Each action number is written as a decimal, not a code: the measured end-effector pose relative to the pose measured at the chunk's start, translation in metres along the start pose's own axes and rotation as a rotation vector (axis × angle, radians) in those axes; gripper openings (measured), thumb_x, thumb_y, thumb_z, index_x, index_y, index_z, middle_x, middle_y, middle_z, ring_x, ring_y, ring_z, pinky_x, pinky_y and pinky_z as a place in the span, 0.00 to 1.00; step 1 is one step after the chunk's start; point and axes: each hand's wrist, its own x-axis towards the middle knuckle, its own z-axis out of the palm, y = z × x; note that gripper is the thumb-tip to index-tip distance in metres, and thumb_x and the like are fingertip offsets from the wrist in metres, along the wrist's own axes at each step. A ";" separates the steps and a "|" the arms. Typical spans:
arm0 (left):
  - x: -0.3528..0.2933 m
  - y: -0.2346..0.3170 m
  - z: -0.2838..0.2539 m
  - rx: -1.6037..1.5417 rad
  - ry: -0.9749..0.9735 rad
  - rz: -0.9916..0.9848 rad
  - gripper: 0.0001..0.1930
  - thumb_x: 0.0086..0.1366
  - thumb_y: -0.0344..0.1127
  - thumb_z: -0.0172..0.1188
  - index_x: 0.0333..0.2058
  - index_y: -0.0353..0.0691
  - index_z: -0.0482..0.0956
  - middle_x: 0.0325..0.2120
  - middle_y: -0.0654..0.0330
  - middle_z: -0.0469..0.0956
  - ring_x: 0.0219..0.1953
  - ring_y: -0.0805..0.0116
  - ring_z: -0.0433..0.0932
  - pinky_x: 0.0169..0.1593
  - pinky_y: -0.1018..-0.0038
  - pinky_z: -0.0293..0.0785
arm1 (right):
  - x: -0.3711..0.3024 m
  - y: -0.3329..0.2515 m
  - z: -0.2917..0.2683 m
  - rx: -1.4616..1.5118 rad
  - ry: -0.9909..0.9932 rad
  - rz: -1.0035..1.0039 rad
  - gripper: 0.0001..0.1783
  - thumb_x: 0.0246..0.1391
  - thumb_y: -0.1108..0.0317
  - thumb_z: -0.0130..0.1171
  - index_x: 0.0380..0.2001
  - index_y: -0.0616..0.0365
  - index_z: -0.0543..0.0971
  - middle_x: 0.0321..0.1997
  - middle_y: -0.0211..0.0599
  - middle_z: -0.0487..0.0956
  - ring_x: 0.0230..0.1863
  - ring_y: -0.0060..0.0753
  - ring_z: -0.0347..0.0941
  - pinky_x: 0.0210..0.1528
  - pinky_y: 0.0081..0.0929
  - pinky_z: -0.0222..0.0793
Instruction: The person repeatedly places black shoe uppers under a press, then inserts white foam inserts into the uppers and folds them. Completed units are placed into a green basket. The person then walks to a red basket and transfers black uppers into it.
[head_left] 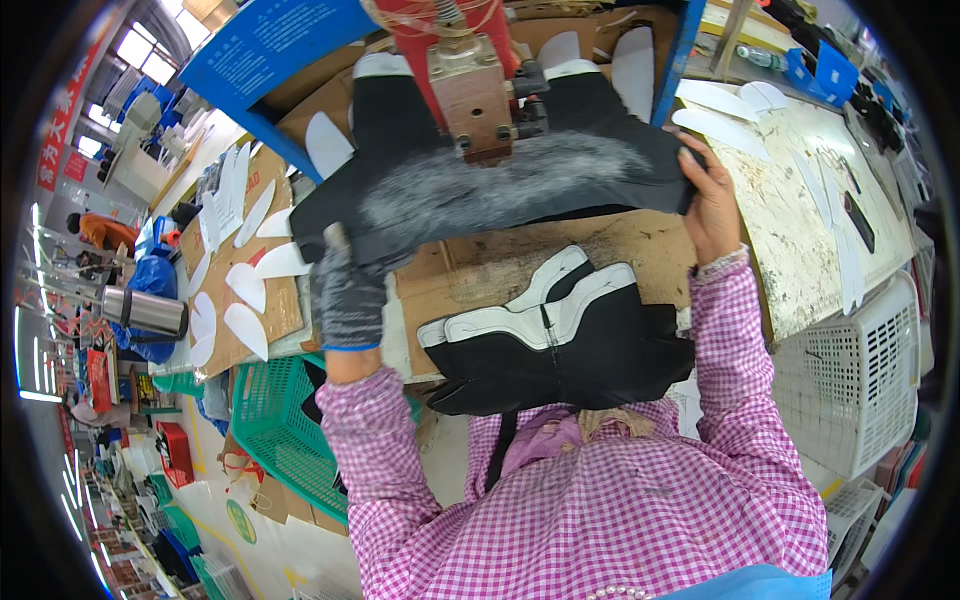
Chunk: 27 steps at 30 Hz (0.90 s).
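Note:
Both my hands hold a wide black sheet (pixel 440 212) with a whitish, scuffed band across it, under the metal head (pixel 474 100) of a red machine. My left hand (pixel 347 292), in a grey knit glove, grips the sheet's left end with its thumb on top. At the right end, my bare right hand (pixel 712 200) has its fingers closed over the edge. Parts of black pieces with white tips show behind the sheet. Nearer to me, black cut pieces with white edging (pixel 570 335) lie overlapped at the front of the brown work surface (pixel 460 280).
A blue frame (pixel 270 85) surrounds the machine. White cut pieces lie on the cardboard (pixel 225 300) at left and on the worn white table (pixel 810 250) at right. A green basket (pixel 290 430) stands lower left, a white crate (pixel 850 375) at right.

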 end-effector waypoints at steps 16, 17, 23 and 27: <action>0.004 0.024 -0.051 -0.102 0.041 -0.083 0.29 0.64 0.50 0.53 0.55 0.32 0.64 0.52 0.43 0.70 0.50 0.44 0.73 0.51 0.47 0.72 | -0.006 0.041 0.036 0.063 -0.136 0.081 0.14 0.53 0.75 0.59 0.45 0.62 0.76 0.42 0.33 0.77 0.42 0.22 0.72 0.47 0.17 0.67; 0.000 0.029 -0.058 -0.100 0.004 -0.057 0.29 0.64 0.50 0.54 0.55 0.33 0.64 0.52 0.43 0.70 0.50 0.45 0.74 0.50 0.48 0.74 | -0.005 0.044 0.042 0.075 -0.128 0.101 0.14 0.53 0.75 0.59 0.45 0.62 0.76 0.42 0.33 0.77 0.42 0.22 0.72 0.47 0.17 0.67; 0.011 -0.021 -0.007 -0.080 -0.037 -0.123 0.30 0.63 0.48 0.57 0.55 0.32 0.63 0.50 0.42 0.70 0.47 0.43 0.75 0.44 0.46 0.78 | -0.007 0.007 -0.006 -0.025 -0.024 0.025 0.13 0.54 0.76 0.57 0.45 0.61 0.76 0.44 0.36 0.77 0.41 0.24 0.75 0.45 0.19 0.72; 0.026 -0.063 0.026 -0.209 -0.102 -0.190 0.31 0.60 0.48 0.61 0.55 0.34 0.62 0.51 0.40 0.69 0.48 0.38 0.73 0.44 0.39 0.74 | -0.012 -0.017 -0.041 -0.077 0.113 -0.005 0.13 0.56 0.76 0.55 0.45 0.61 0.76 0.44 0.36 0.77 0.42 0.25 0.75 0.46 0.21 0.74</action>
